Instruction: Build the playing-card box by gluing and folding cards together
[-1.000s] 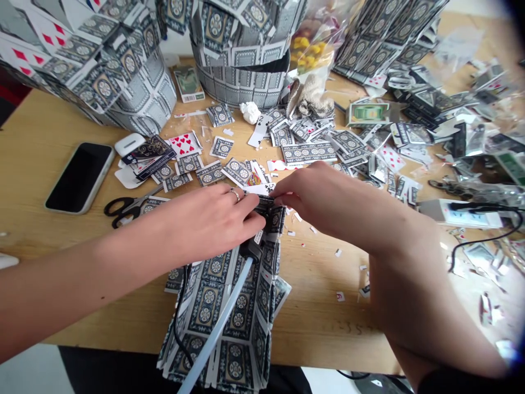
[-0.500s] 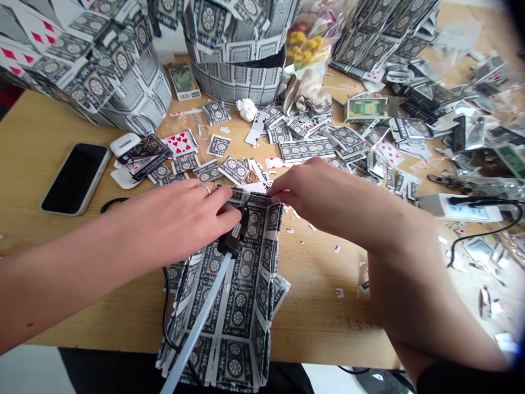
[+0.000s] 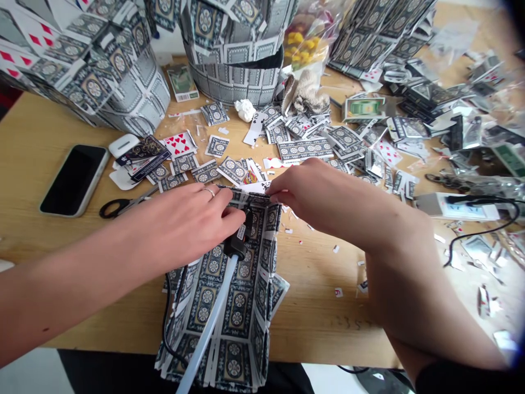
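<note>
A trough-like piece made of folded playing cards (image 3: 238, 306) lies at the table's front edge. Inside its far end, my left hand (image 3: 209, 213), with a ring on one finger, is closed on a black glue gun (image 3: 238, 241). From the gun's rear a long whitish glue stick (image 3: 209, 328) runs toward me. My right hand (image 3: 293, 183) pinches the far right corner of the card piece, fingertips on its rim. The gun's nozzle is hidden under my left hand.
Scissors (image 3: 117, 207) and a phone (image 3: 74, 179) lie left. Loose cards (image 3: 305, 149) spread beyond my hands. Large woven card structures (image 3: 238, 76) stand at the back. A white power strip (image 3: 457, 206) with a black cable is at right.
My left hand and the glue gun have shifted slightly right, the glue stick swinging with them. More of the scissors shows beside my left forearm. My right hand keeps its hold on the corner.
</note>
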The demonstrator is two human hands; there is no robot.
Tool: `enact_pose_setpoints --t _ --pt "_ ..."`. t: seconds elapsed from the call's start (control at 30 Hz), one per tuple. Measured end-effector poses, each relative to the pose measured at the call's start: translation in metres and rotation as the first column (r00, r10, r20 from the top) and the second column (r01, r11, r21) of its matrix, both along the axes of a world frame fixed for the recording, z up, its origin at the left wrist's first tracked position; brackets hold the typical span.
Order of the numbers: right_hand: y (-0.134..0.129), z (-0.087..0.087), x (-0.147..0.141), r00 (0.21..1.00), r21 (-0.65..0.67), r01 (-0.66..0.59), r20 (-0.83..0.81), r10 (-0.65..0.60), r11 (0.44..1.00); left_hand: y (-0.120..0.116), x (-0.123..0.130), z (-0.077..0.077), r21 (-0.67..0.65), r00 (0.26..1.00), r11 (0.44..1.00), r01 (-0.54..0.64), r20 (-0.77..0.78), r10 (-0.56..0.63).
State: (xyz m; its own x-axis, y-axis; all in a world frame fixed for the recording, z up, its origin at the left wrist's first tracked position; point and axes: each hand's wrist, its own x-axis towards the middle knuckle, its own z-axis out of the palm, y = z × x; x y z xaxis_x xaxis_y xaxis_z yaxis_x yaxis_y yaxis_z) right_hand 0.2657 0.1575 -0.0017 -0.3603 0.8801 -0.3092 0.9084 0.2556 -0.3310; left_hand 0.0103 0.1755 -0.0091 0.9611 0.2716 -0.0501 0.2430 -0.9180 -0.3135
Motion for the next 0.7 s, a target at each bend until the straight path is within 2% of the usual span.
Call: enact_pose_setpoints --t 0.23,0.47,0.6,0.7 --pt "0.0 -0.001 0.0 0.998 0.05 -0.042 0.054 0.039 0.998 -0.001 -0.006 -0.001 0.002 1.0 1.0 -0.016 0.003 0.016" --pt "0.0 -0.001 0.0 0.997 0.037 -0.038 0.063 0.036 0.999 0.003 -0.013 0.002 -0.033 1.0 0.999 0.002 -0.013 -0.002" --pt "-0.001 0.0 -0.001 0.999 0.055 -0.015 0.045 0.013 0.998 0.001 -0.009 0.0 0.002 0.999 0.999 0.035 0.002 -0.035" --pt "-0.001 0.0 -0.001 0.998 0.067 -0.036 0.045 0.033 0.997 -0.004 -0.002 -0.002 0.034 0.999 0.999 0.017 0.037 -0.018"
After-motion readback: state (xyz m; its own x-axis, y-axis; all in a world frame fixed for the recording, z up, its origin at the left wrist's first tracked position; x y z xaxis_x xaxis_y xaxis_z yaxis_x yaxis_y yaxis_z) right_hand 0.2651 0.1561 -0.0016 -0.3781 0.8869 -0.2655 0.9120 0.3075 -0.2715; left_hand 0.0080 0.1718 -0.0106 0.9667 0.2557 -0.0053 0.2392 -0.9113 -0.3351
